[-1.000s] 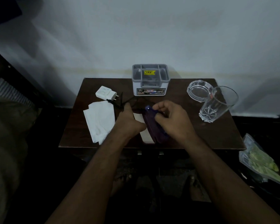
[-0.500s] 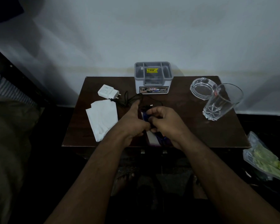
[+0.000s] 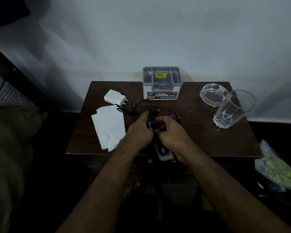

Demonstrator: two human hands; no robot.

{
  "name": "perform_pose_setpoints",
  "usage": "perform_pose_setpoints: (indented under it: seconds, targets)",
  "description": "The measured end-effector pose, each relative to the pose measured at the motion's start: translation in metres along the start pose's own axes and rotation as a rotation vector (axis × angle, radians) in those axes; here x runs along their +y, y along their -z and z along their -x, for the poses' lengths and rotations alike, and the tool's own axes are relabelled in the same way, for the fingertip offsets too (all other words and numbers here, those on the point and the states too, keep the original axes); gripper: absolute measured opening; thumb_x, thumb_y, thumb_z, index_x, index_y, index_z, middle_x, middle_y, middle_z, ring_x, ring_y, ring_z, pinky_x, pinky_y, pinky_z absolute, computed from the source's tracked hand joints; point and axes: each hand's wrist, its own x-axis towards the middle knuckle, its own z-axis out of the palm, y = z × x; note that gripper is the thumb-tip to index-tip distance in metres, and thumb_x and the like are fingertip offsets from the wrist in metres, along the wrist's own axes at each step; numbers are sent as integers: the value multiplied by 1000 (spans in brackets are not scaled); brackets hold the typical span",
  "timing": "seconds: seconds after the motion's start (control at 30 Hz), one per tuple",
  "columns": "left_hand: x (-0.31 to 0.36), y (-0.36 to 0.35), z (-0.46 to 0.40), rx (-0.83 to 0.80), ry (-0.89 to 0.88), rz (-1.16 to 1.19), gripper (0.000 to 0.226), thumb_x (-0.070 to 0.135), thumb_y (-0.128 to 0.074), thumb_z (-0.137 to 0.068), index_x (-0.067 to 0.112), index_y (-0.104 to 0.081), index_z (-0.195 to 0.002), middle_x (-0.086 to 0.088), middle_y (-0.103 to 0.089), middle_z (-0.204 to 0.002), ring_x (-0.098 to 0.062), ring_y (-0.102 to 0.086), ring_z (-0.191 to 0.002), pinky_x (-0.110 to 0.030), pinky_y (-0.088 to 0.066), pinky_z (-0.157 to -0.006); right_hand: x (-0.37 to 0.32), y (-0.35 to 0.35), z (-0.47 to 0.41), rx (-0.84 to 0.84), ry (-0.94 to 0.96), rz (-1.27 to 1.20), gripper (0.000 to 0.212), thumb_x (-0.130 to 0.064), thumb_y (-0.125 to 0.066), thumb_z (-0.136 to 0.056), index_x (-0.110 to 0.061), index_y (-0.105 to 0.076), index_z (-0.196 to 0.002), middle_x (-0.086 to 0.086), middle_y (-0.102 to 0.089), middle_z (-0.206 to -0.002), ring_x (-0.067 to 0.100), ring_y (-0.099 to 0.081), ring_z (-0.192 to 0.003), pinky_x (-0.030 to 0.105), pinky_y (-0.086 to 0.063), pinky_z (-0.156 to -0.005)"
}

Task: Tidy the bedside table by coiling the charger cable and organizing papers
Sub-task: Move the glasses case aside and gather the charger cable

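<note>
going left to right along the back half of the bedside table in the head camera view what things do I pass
white charger plug → black cable → grey organizer box → clear glass ashtray → drinking glass.

One charger plug (image 3: 114,99), one organizer box (image 3: 162,83) — one ashtray (image 3: 212,94), one glass (image 3: 233,109).

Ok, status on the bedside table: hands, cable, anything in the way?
Left hand and right hand both grip the thin black charger cable, mid-table. Cable loose, uncoiled. White folded papers untouched. Tall clear drinking glass stands apart, right.
</note>
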Motion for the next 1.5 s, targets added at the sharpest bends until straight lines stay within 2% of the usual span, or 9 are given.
perform_pose_setpoints:
  seconds: [0.13, 0.43, 0.57, 0.73, 0.87, 1.0, 1.1, 1.27, 1.5]
  targets:
    - [2, 1, 1, -24, 2, -53, 66, 12, -59, -90, 38, -42, -148, -10, -68, -123, -35, -70, -104, -42, -61, -85, -4, 3, 2, 43, 63, 140, 39, -10, -59, -97, -18, -61, -135, 4, -70, -126, 20, -64, -116, 40, -52, -104]
    - [4, -3, 2, -67, 80, 72, 48, 13, -53, -99, 30, -43, -143, -9, -65, -119, -31, -74, -87, -53, -65, -71, -7, 31, 7, 331, 222, 648, 28, -21, -58, -96, -17, -63, -124, 12, -56, -123, 34, -51, -117, 43, -49, -94]
    - [7, -4, 3, -51, 79, 91, 50, 39, -46, -105, 46, -29, -152, -7, -64, -121, -28, -74, -82, -46, -65, -70, -1, 43, 9, 210, -17, 722, 39, -37, -57, -98, -9, -55, -125, 18, -59, -126, 40, -56, -118, 44, -48, -94]
    - [14, -7, 4, -49, 171, 256, 49, 53, -32, -106, 22, -45, -141, -18, -66, -115, -35, -73, -83, -48, -65, -70, -2, 45, 12, 278, 153, 507, 25, -28, -60, -99, -14, -60, -119, 9, -66, -119, 30, -63, -109, 36, -50, -88]
    - [21, -11, 4, -74, 256, 444, 55, 57, -28, -105, 15, -49, -134, -20, -68, -113, -34, -74, -81, -39, -63, -59, -1, 38, 12, 150, 270, 438, 21, -21, -60, -98, -16, -65, -118, 7, -71, -115, 25, -66, -107, 36, -51, -90]
    - [19, -11, 0, -54, 251, 493, 48, 49, -40, -106, 8, -57, -125, -20, -70, -110, -29, -73, -78, -37, -62, -57, 1, 34, 10, -56, 288, 565, 49, -29, -67, -94, -17, -53, -139, 12, -64, -127, 29, -62, -116, 39, -50, -96]
    - [15, -13, -2, -42, 221, 424, 42, 46, -54, -102, 8, -61, -119, -19, -73, -109, -31, -75, -81, -35, -60, -57, 3, 34, 12, -249, 212, 693, 93, -32, -78, -85, -16, -24, -158, 13, -47, -145, 31, -51, -131, 42, -46, -107]
    - [13, -15, -4, -55, 237, 332, 51, 52, -55, -99, 9, -57, -127, -18, -73, -105, -29, -74, -78, -36, -59, -61, 5, 38, 12, -145, 340, 865, 77, -6, -63, -89, -21, -29, -156, 4, -51, -144, 30, -55, -128, 44, -51, -97]
    - [15, -13, -6, -20, 246, 339, 50, 43, -38, -108, 2, -61, -124, -15, -71, -88, -22, -66, -61, -27, -55, -57, 3, 42, 14, -97, 487, 883, 75, -4, -57, -91, -36, -33, -155, -16, -43, -156, 19, -52, -134, 39, -52, -98]
